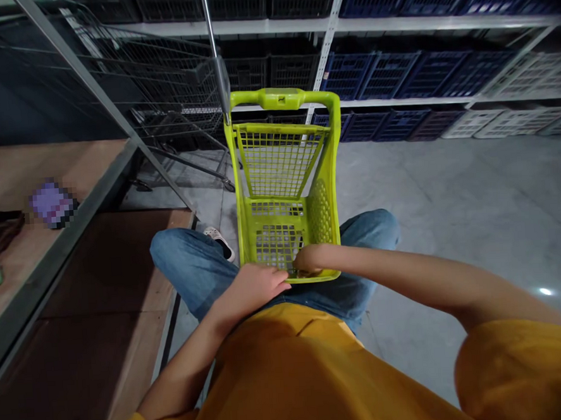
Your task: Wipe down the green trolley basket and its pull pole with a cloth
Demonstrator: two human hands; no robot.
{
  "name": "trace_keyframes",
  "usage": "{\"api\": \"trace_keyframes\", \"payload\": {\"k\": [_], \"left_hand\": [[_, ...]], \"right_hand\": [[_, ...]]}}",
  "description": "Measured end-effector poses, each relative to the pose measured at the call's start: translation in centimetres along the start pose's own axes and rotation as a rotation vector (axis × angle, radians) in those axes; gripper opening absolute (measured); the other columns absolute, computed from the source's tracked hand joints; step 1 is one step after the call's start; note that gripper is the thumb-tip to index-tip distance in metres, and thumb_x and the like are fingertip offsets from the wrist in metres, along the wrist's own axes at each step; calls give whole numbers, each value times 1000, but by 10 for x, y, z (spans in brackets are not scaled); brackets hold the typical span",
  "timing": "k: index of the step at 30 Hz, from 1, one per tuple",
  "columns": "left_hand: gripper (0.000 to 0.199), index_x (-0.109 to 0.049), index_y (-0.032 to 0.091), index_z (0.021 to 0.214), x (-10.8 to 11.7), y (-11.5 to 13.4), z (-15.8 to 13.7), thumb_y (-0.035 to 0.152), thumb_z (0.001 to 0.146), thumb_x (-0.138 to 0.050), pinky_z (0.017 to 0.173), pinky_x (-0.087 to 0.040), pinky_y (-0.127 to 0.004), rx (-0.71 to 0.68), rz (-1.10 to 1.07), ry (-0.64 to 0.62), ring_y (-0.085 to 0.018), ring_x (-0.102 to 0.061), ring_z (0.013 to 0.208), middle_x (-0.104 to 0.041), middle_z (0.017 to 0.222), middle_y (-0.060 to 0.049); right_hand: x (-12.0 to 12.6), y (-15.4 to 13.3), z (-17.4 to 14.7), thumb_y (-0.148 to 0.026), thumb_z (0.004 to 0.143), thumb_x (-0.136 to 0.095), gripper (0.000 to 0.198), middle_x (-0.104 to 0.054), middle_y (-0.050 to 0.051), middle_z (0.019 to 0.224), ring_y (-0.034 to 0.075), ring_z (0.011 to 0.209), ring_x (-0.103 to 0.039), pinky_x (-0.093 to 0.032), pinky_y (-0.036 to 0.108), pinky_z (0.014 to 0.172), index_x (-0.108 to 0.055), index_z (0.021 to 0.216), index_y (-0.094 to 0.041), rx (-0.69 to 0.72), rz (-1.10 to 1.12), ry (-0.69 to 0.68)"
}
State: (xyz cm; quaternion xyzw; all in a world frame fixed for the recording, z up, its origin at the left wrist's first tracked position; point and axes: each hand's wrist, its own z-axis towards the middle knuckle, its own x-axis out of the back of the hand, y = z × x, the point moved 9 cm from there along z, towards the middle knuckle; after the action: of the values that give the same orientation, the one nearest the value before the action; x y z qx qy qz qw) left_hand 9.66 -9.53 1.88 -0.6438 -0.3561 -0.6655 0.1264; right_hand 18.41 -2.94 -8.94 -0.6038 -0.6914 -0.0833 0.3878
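Seated low, I hold my knees in blue denim [188, 257] either side of a lime-green plastic shopping basket with grid-pierced walls [326, 217], which stands upright right before me. My left hand [264, 282] lies over the basket's near rim, fingers together and fairly straight; whether it grips the rim, I cannot tell. My right hand [311, 259] is down inside the basket's near right corner, knuckles bent, fingertips hidden; whether it is closed on anything cannot be seen.

As for progress, the basket has its thick, rounded green handle [281, 99] across the far end, and a slim silver rod with a grey sleeve [222, 80] rises at its far left corner. Much of the gridded floor shows bare. In my judgement, the handwork at the near corner is under way, not finished; my fingers cover the spot, so how much remains is unclear.

Left of the basket is a brown wooden shelf in a grey metal frame [101, 164], bearing a blurred purple item [52, 202]. Beyond the basket, to the left, stands a dark wire shopping trolley [168, 84]; beyond and to the right, navy slatted plastic crates [390, 73] line white metal racking [402, 24].
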Motion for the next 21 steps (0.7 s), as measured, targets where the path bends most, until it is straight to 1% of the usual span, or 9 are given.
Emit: {"api": "trace_keyframes", "payload": {"k": [2,4,6,9,11,13,15,18,21], "left_hand": [[37,-69,22,95,-7,-3,2,47,101,-42,68,-46,-28,18,-3,-28,-20,-69,78,-73,87,-5],[38,-69,23,96,-10,-5,3,48,101,-40,66,-45,-29,28,4,-30,-22,-70,79,-74,89,-5],[39,-69,24,98,-10,-7,3,48,101,-39,65,-44,-29,50,-2,-24,-23,-70,80,-75,91,-6],[38,-69,26,99,-9,-7,6,49,100,-40,65,-44,-30,92,-25,-26,-24,-71,79,-76,93,-6],[38,-70,26,99,-8,-5,8,50,100,-39,66,-46,-31,111,-20,-37,-24,-71,78,-76,92,-7],[40,-70,26,100,-9,-3,12,50,100,-38,66,-47,-32,126,-2,-52,-25,-71,78,-76,91,-7],[40,-70,26,99,-10,0,17,50,100,-37,66,-47,-32,145,11,-63,-26,-72,78,-76,90,-8],[39,-69,26,99,-16,5,26,50,99,-38,65,-49,-33,183,27,-68,-27,-72,78,-76,88,-9],[39,-67,26,102,-22,10,32,50,100,-37,64,-50,-35,223,36,-74,-28,-73,76,-76,86,-10]], "right_hand": [[-10,6,6,-10,64,-81,33,-52,-3,51,18,68,-60,-50,30,73,-53,50,-21,-81,-126,-47],[-10,7,5,-10,63,-81,30,-54,-3,53,17,71,-60,-50,31,75,-55,52,-21,-88,-221,-111],[-3,3,-2,-7,64,-78,26,-55,-4,55,16,70,-59,-50,30,74,-58,56,-21,-9,-221,-170],[8,-1,-24,-2,66,-72,22,-57,-4,59,15,70,-58,-47,27,72,-60,62,-20,146,-159,-266],[15,1,-40,-2,68,-71,21,-58,-2,62,16,73,-58,-46,28,73,-61,64,-19,206,-126,-277],[20,6,-51,-3,69,-72,21,-60,0,64,18,78,-59,-45,29,77,-62,64,-20,202,-89,-227],[26,14,-55,-4,69,-74,20,-63,3,70,20,85,-60,-45,32,81,-63,65,-21,161,-93,-105],[39,25,-55,-11,72,-79,14,-68,9,87,25,95,-60,-45,37,86,-68,72,-20,96,-266,86],[65,35,-50,-21,76,-80,12,-69,13,99,28,101,-59,-44,39,86,-72,85,-19,67,-450,186]]}}
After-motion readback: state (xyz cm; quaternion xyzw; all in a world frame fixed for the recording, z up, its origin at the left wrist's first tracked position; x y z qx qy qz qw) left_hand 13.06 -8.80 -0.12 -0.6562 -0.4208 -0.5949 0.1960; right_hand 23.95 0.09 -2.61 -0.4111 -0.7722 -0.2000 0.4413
